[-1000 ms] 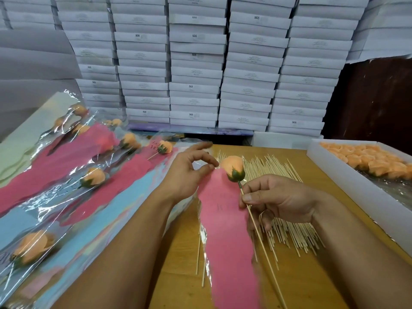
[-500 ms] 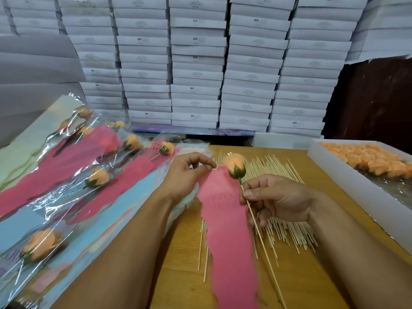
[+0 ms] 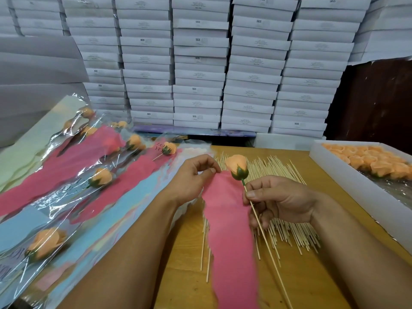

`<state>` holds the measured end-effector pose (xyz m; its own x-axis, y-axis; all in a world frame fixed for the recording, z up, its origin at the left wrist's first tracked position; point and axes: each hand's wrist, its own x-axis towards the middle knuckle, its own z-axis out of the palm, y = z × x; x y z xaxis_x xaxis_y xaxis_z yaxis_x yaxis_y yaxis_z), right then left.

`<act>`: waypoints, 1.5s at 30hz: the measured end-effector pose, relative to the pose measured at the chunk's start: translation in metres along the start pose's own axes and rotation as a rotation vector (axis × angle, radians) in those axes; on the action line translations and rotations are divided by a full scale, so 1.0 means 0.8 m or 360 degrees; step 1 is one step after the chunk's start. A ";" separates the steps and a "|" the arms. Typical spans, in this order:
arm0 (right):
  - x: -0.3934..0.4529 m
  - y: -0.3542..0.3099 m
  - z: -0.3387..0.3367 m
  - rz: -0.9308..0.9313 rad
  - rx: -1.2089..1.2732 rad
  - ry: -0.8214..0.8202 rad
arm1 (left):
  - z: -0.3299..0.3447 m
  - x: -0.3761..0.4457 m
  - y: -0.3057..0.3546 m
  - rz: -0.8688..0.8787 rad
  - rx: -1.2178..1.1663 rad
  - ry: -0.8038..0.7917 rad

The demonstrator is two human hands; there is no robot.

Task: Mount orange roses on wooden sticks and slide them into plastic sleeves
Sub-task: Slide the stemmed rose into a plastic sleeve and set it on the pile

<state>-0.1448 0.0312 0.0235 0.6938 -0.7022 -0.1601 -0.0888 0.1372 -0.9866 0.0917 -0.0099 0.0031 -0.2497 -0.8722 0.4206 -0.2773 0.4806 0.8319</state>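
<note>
Wooden worktop, seen from above; forearms cut off at the bottom edge. Right hand pinches a stick between thumb and forefinger, just under the rose mounted on its tip; the stick's lower end runs out of frame. Left hand pinches the top edge of a pink sleeve with thumb and curled fingers; the sleeve is blurred, its lower end cut off, and whether its mouth is open I cannot tell. Rose sits just right of the sleeve's top, outside it. Loose sticks lie in a heap under the right hand, too many to count. Finished sleeved roses piled at left; six or seven heads visible, some lost in plastic glare. White tray at right holds spare rose heads, partly cut off, uncounted. Stacked white boxes fill the back.
</note>
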 end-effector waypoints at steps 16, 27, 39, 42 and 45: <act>0.045 -0.095 -0.073 -0.0231 0.0065 0.1319 | 0.006 -0.004 0.010 0.0019 -0.0366 -0.0350; 0.106 -0.156 -0.118 -0.0309 -0.0126 0.1928 | 0.010 -0.001 0.007 0.0041 -0.0502 -0.0562; 0.087 -0.172 -0.135 -0.0335 -0.0172 0.2174 | 0.010 0.001 0.005 -0.0024 -0.0331 -0.0531; 0.089 -0.162 -0.128 -0.0307 -0.0167 0.2112 | 0.011 0.002 0.006 -0.0021 -0.0297 -0.0538; 0.093 -0.150 -0.118 -0.0278 -0.0189 0.2059 | 0.012 0.001 0.008 -0.0007 -0.0286 -0.0548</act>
<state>-0.1499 -0.1039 0.1271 -0.4755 -0.8716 0.1196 -0.1761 -0.0388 -0.9836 0.0812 -0.0066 0.0052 -0.5543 -0.7778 0.2963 -0.1195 0.4267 0.8965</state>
